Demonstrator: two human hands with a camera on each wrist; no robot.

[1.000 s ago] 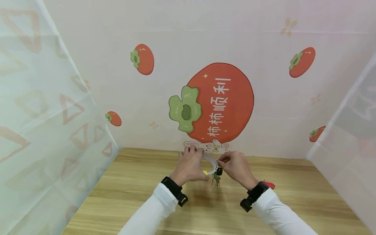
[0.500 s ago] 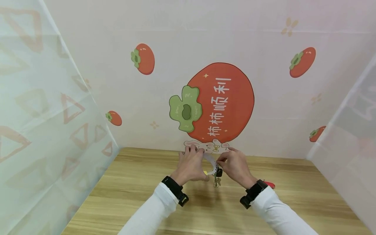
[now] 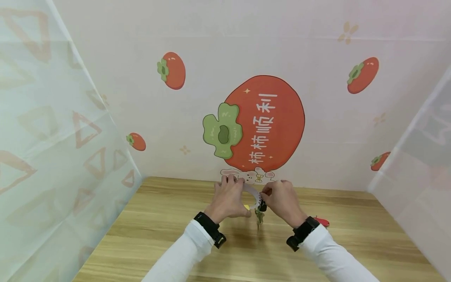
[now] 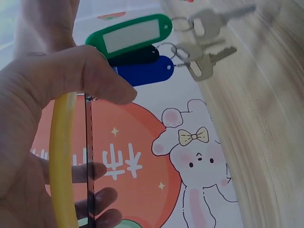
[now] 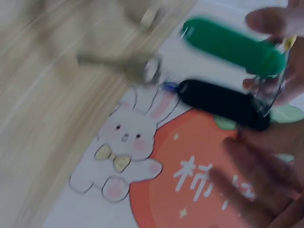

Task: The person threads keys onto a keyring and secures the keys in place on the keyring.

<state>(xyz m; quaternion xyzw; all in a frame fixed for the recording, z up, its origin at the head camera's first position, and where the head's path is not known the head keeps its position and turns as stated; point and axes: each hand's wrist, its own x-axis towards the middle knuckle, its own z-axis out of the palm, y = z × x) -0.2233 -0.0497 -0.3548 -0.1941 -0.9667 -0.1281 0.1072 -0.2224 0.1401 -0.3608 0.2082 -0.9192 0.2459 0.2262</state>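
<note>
My left hand [image 3: 229, 197] grips a flat translucent ring [image 3: 251, 188] with small dark marks on its right side, thumb below and fingers above. A yellow band [image 4: 63, 161] runs along the ring's near side in the left wrist view. At the ring's right edge, the fingertips of my right hand [image 3: 282, 199] pinch close to the key tags; exactly what they hold is partly hidden. A green key tag [image 4: 130, 35], a black key tag [image 5: 221, 104] and a blue key tag [image 4: 147, 71] hang there with metal keys [image 4: 206, 61].
A red object [image 3: 322, 221] lies on the wooden table [image 3: 158, 235], right of my right wrist. The rear wall [image 3: 169, 117] carries printed persimmons and a rabbit, and stands just behind both hands.
The hanging keys have swung and turned beneath the ring. My right hand has twisted slightly at the ring's edge, its raised finger folding back in. The left hand keeps its place.
</note>
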